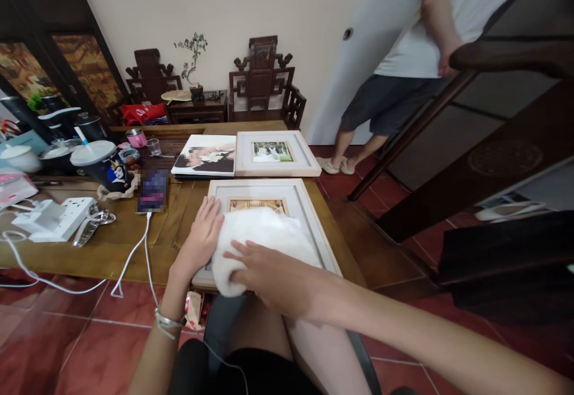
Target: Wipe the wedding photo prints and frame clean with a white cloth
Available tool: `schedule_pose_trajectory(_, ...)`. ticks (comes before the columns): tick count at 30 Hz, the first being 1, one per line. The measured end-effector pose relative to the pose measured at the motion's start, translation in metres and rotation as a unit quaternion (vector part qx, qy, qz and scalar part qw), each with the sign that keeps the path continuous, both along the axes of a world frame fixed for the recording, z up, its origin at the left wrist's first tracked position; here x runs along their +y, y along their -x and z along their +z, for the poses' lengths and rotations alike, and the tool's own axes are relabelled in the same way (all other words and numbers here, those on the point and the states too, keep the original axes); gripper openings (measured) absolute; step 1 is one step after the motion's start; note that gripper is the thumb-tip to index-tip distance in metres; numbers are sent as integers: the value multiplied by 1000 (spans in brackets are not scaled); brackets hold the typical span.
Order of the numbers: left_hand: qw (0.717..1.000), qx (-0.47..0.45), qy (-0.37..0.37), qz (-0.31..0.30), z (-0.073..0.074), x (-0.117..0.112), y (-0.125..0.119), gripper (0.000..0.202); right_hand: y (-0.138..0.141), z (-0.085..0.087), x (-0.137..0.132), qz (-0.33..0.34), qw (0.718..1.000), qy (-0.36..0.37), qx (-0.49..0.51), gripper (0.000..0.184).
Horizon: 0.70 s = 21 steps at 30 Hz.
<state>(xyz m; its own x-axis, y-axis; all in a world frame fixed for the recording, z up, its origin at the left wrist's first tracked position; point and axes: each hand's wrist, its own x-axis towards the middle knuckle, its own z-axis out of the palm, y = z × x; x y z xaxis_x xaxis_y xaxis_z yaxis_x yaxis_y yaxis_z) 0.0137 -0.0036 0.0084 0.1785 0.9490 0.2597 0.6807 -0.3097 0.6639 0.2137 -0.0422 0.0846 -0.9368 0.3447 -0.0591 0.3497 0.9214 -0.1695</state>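
A white picture frame (309, 216) lies flat at the near edge of a wooden table (89, 251), with its long axis running away from the person. A crumpled white cloth (264, 233) covers the frame's near half, spread across its width. The left hand (201, 239) rests open and flat on the frame's left border, touching the cloth. The right hand (264, 275) presses on the cloth's near edge with fingers spread, gripping nothing.
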Motion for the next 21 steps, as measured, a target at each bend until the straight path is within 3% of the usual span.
schedule_pose_trajectory(7,999,13,-23,27,-7,4,-2,49,-51,26,-15,-124,986,103,-45,32)
schedule_pose_trajectory(10,999,6,-30,31,-10,6,-1,47,-43,19,-16,-101,991,87,-2,29)
schedule_pose_trajectory(16,999,5,-33,21,-11,8,3,47,8,-13,-13,-38,999,-4,21,30)
schedule_pose_trajectory(18,999,10,-36,19,-10,9,3,47,10,-18,-12,-34,999,-10,33,33)
schedule_pose_trajectory(21,999,28,-42,11,-11,8,4,47,-10,-14,-16,-52,998,17,30,33)
